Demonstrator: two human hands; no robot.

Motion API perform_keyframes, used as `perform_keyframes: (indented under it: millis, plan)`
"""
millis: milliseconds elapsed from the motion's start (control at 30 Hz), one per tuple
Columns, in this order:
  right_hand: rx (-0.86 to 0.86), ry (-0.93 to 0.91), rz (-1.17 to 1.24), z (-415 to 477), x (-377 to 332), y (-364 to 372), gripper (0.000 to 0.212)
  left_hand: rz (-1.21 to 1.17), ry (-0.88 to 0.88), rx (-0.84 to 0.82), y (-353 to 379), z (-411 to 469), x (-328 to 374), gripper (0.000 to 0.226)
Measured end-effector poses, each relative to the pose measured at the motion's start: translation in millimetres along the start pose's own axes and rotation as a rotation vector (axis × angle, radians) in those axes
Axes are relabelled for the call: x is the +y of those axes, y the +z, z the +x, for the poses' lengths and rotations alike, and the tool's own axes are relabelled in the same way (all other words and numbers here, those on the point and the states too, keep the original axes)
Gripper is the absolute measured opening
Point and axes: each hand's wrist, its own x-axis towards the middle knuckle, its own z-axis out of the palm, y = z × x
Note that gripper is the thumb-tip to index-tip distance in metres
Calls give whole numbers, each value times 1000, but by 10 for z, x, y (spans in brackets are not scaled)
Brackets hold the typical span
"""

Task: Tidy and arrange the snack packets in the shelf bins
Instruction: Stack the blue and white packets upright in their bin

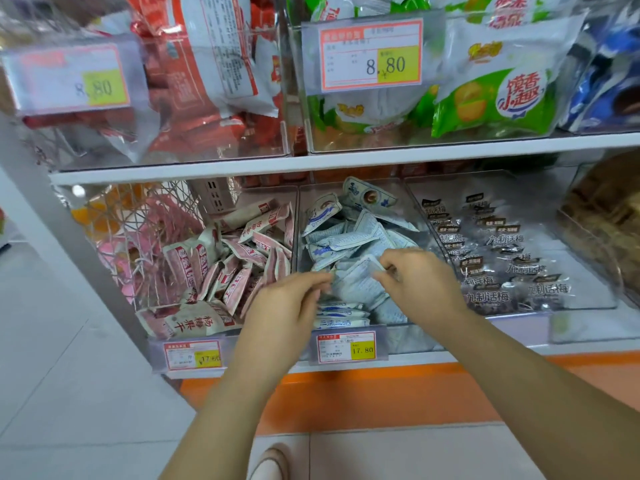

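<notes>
A clear middle bin (408,337) on the lower shelf holds several pale blue snack packets (346,237). Both my hands reach into its front. My left hand (287,306) pinches the left edge of a blue packet (356,284) with curled fingers. My right hand (419,275) pinches the same packet's right edge. More blue packets lie stacked flat below the held one at the bin's front. My wrists hide part of the bin's front wall.
A bin of red-and-white packets (239,265) stands to the left, a bin of dark packets (498,258) to the right. A wire basket (145,237) sits far left. The upper shelf (346,157) carries bins of red and green bags. Price tags (346,346) line the shelf edge.
</notes>
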Motion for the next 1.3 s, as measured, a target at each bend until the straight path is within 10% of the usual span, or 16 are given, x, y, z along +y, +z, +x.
perform_keyframes:
  millis: [300, 567, 867, 1067, 1300]
  plan:
    - [287, 231, 526, -199, -261, -330, 14, -152, 42, 70, 12, -65, -23, 44]
    - [-114, 335, 1241, -212, -613, -474, 18, -282, 148, 109, -27, -102, 122, 44]
    - [-229, 294, 1100, -154, -499, -414, 35, -790, -153, -210, -182, -100, 150, 28]
    - [33, 272, 1070, -144, -452, -452, 15, -957, -226, -262, -116, -83, 213, 51]
    - [-59, 228, 1053, -169, -185, -685, 26, -568, -111, -28, 56, 11, 313, 38]
